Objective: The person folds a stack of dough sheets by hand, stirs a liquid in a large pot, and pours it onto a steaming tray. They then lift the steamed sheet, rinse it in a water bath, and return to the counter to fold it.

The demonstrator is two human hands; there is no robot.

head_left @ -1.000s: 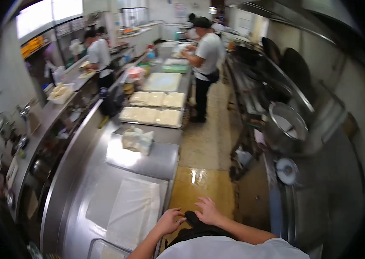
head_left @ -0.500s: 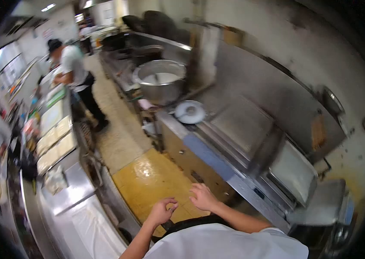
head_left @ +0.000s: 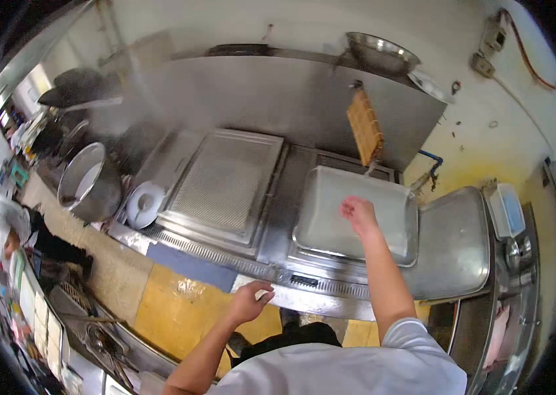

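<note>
My right hand [head_left: 359,214] is over the large rectangular metal tray [head_left: 330,227], which holds a pale, whitish surface or liquid. Its fingers are bent and drawn together; whatever they hold, if anything, is too small to make out. My left hand [head_left: 252,301] hovers in front of the cooking counter's front edge [head_left: 304,297], over the yellow floor, with thumb and fingers apart and nothing between them. Left of the tray lies a perforated metal plate [head_left: 220,184] on the counter. A brown slatted piece [head_left: 364,127] hangs behind the tray.
Another metal tray [head_left: 455,240] adjoins on the right, beside a white and blue container [head_left: 507,209]. A big pot [head_left: 90,184] and a round white lid [head_left: 144,205] stand left. A metal bowl [head_left: 382,54] rests above. A co-worker [head_left: 21,224] stands far left.
The view has swung right toward the cooking counter. My right hand has reached forward over the tray and its fingers have drawn in. My left hand stays low and apart from things.
</note>
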